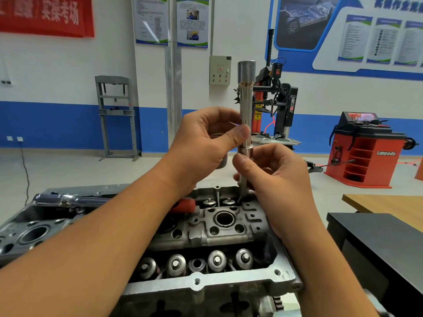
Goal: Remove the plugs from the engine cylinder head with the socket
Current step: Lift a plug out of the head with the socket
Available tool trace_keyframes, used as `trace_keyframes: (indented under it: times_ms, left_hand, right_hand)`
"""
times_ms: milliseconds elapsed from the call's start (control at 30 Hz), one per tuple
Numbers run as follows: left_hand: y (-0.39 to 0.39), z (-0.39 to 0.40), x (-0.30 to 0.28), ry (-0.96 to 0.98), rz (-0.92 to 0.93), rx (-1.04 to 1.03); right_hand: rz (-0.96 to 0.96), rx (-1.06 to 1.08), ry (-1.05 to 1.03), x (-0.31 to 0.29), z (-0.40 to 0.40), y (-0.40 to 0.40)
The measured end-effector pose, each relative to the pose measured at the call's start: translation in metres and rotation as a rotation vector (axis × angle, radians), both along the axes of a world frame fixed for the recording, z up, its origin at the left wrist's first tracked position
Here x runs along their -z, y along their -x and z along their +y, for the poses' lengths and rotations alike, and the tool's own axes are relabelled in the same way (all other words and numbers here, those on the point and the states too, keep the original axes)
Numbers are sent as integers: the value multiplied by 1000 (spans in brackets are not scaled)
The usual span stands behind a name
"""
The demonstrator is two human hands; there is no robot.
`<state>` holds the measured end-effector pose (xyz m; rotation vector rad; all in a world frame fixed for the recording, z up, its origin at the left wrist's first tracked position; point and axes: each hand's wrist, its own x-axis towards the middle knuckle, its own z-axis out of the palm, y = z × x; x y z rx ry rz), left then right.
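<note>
Head view: long steel socket [246, 104], upright over the far right end of the engine cylinder head [229, 227]; its lower tip sits at a bore there. Left hand [203, 145] pinches the socket's mid-shaft between thumb and fingers; right hand [272, 175] grips it just below. An open round bore lies near the socket; valve springs line the near edge. A ratchet [68, 200] with red handle lies far left. No plug can be seen.

the lower end of the long socket [246, 106] is hidden behind the right hand [272, 177], so whether a plug sits in it cannot be told. the left forearm covers part of the cylinder head [229, 227]. the red banner [45, 14], upper left, is cut off and blurred.
</note>
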<state>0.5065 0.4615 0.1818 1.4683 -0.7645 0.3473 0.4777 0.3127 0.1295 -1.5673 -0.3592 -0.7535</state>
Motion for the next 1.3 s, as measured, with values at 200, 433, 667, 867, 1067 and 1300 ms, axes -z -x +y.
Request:
trace_keyframes:
  times_ms: [200,433,667,867,1067,1300]
  left_hand:
    - [-2,0,2,-46,-2,59]
    - [2,0,0,-49,-54,-66]
    - [4,1,0,-87,1,78]
    - [2,1,0,-83,-51,-79]
    - [3,1,0,-113,25,71]
    - [0,1,0,-87,-34,-58]
  right_hand:
    - [11,-47,45,-2,4,0]
    - [11,-44,-25,-1,2,2]
    - [10,-76,27,-3,5,3]
    - [5,-16,0,-1,3,3]
    - [12,-30,23,-3,4,2]
    - [6,10,2,-2,3,2]
